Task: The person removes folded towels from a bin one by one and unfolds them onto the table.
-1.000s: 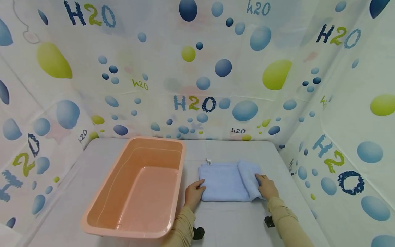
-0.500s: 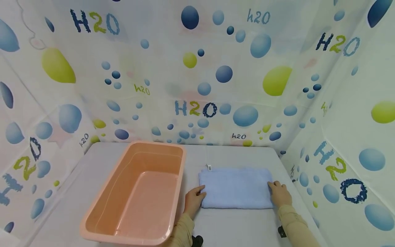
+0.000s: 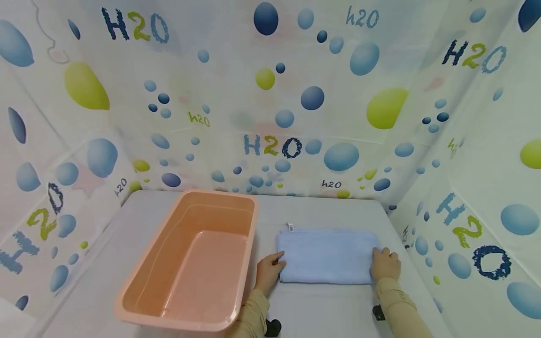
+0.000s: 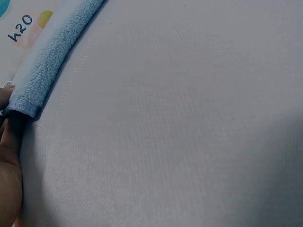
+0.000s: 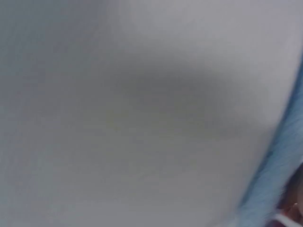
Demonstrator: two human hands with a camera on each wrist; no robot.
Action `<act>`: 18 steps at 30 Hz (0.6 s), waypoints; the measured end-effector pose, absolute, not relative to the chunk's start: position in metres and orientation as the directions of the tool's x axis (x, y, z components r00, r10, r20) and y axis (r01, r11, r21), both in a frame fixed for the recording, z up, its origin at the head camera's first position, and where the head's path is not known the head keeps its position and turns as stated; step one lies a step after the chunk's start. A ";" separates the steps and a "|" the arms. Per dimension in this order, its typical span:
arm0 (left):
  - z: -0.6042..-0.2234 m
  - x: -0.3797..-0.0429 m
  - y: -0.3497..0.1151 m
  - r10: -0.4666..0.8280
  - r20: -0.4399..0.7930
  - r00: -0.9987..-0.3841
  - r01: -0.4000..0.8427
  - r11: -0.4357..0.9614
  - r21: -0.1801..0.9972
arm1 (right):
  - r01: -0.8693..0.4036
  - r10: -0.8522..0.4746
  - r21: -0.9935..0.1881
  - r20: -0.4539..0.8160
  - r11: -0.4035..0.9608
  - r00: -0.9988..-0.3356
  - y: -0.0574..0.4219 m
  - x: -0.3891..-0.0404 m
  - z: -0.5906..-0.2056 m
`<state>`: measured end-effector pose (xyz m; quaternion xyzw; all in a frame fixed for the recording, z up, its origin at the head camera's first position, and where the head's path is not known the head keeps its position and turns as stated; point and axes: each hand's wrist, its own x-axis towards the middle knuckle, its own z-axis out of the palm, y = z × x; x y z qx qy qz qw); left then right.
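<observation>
A light blue folded towel [image 3: 329, 257] lies flat on the white-covered table, with a small white tag [image 3: 290, 227] at its far left corner. My left hand [image 3: 268, 273] pinches the towel's left edge. In the left wrist view the towel [image 4: 47, 61] shows its thick near edge, with a digit above it and another beneath. At the opposite end, my right hand [image 3: 385, 265] has its fingertips bent over the right edge and grips it. The right wrist view is blurred, showing a strip of towel [image 5: 270, 189] and only a dark bit of the hand.
A deep peach-coloured tub [image 3: 145, 263] stands left of the towel, its right wall close to my left forearm. Behind and on both sides hangs a white curtain [image 3: 236, 94] with blue and green dots and H2O lettering. The table's [image 3: 321, 211] far edge meets it.
One second ago the towel's right part was folded over; my right hand has moved right with that end and the towel now lies spread wider. My left hand stays at the left edge.
</observation>
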<state>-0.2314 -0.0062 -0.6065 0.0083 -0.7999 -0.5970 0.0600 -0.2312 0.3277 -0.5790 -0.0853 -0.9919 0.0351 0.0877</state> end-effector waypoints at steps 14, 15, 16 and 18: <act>-0.593 -0.242 0.021 -0.011 0.376 -0.926 0.270 0.676 0.685 | 0.222 0.230 -0.292 -0.007 0.930 -0.973 0.254 -0.185 -0.567; -0.592 -0.245 0.022 0.008 0.392 -0.920 0.282 0.708 0.647 | 0.223 0.226 -0.305 -0.025 0.926 -0.974 0.251 -0.185 -0.567; -0.591 -0.247 0.023 0.025 0.399 -0.916 0.292 0.724 0.625 | 0.222 0.221 -0.315 -0.038 0.923 -0.975 0.248 -0.185 -0.566; -0.591 -0.250 0.024 0.051 0.391 -0.919 0.299 0.735 0.608 | 0.224 0.218 -0.316 -0.054 0.922 -0.974 0.242 -0.186 -0.564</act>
